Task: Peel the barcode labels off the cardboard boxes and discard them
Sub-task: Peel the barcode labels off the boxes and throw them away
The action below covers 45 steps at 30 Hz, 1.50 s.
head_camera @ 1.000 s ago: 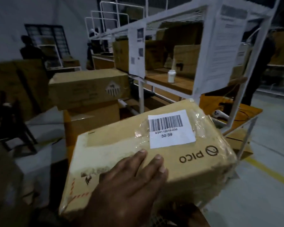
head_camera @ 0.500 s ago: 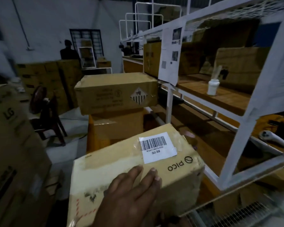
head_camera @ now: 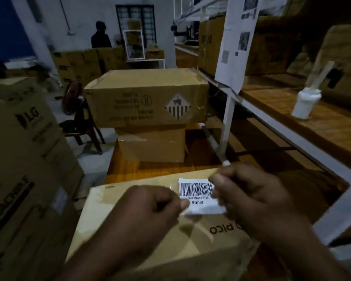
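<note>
White barcode label point(head_camera: 199, 196) (rectangular, papery) pinched by both hands on cardboard box point(head_camera: 142, 226).

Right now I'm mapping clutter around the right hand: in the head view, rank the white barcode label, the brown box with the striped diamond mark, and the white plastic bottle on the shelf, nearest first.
1. White barcode label, pinched by the right hand.
2. White plastic bottle, on the wooden shelf, up right.
3. Brown box with the striped diamond mark, ahead, to the left.
</note>
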Available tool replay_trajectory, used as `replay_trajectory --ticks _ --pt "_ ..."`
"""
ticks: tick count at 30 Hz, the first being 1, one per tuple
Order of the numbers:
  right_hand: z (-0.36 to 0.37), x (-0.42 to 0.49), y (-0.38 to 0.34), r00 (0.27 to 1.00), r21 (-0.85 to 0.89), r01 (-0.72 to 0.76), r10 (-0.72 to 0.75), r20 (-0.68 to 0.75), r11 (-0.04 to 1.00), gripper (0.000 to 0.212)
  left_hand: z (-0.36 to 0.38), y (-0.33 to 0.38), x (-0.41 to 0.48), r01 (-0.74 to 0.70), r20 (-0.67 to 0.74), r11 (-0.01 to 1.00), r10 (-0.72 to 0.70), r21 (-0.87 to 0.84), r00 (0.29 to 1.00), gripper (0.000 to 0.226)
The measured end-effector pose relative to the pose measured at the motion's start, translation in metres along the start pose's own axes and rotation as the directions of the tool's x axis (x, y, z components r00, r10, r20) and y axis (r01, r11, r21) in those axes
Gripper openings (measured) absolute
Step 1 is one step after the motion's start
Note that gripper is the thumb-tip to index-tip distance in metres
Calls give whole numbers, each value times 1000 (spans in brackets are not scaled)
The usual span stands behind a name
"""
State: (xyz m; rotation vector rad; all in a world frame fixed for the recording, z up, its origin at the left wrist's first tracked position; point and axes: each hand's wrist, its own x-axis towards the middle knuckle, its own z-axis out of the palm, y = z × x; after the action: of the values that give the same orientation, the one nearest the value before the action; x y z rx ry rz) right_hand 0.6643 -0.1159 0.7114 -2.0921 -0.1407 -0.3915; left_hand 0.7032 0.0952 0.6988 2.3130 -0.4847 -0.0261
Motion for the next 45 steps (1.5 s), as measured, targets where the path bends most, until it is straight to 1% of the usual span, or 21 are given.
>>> replay_trajectory --ticks 1,2,3,4,5,6,7,9,10,13,15,17,21,24,26,29,34,36,39,42,45 --pt "19 7 -5 1000 -141 8 -11 -21 990 18 2 -1 7 85 -61 995 -88 -51 994 14" --pt "33 13 6 998 -327 56 -56 10 943 16 3 -3 15 116 -113 992 -120 -47 986 7" --pt "47 15 19 996 -523 87 -55 77 848 17 4 -4 22 132 -154 991 -129 10 980 11" --pt "54 18 28 990 -637 132 -72 119 760 18 5 -7 29 140 -169 987 -125 80 978 19" --pt "55 23 35 988 -698 148 -77 132 701 18 7 -10 34 146 -163 977 -121 155 979 24" --pt "55 24 41 989 -710 141 -72 126 690 18 8 -9 38 146 -138 966 -118 215 983 23" --pt "57 22 44 989 -702 149 -93 118 697 15 10 -8 41 126 -109 955 -100 269 989 19" --pt "59 22 43 990 -647 142 -99 103 749 8 14 -6 46 68 -48 932 -54 357 997 22" --pt "59 23 45 988 -639 153 -126 87 754 6 15 -4 48 44 -16 924 -41 379 999 23" --pt "55 24 45 995 -600 94 -91 35 795 7 11 -1 55 4 58 919 -29 394 998 23" --pt "54 22 45 995 -575 100 -93 42 812 16 11 -1 59 -5 83 935 -26 356 996 20" --pt "52 21 45 998 -540 60 -58 20 840 26 13 -3 62 -6 75 961 -15 276 997 12" --pt "51 18 46 999 -489 3 -20 -30 873 35 18 -12 63 -38 64 988 28 153 998 10" --pt "49 17 44 999 -438 -26 13 -31 899 42 14 -20 63 -7 104 999 11 -38 994 13" --pt "48 17 44 999 -394 -32 20 -33 918 38 11 -24 64 -6 142 994 22 -113 990 13" --pt "47 16 44 998 -332 -31 14 -53 943 16 9 -28 68 -8 170 982 41 -189 985 13" --pt "46 14 46 995 -375 25 -58 -76 927 17 11 -28 67 -69 215 984 104 -165 971 21" --pt "46 14 45 994 -379 51 -84 -70 924 18 14 -27 66 -123 205 988 140 -94 969 19" --pt "46 12 46 986 -365 112 -150 -75 924 18 16 -24 67 -220 178 975 209 39 962 8" --pt "45 10 48 973 -269 135 -179 -146 954 20 17 -25 69 -179 179 982 186 -52 966 2" --pt "43 9 50 963 -144 67 -102 -248 987 29 19 -29 71 -131 201 978 163 -164 966 4"
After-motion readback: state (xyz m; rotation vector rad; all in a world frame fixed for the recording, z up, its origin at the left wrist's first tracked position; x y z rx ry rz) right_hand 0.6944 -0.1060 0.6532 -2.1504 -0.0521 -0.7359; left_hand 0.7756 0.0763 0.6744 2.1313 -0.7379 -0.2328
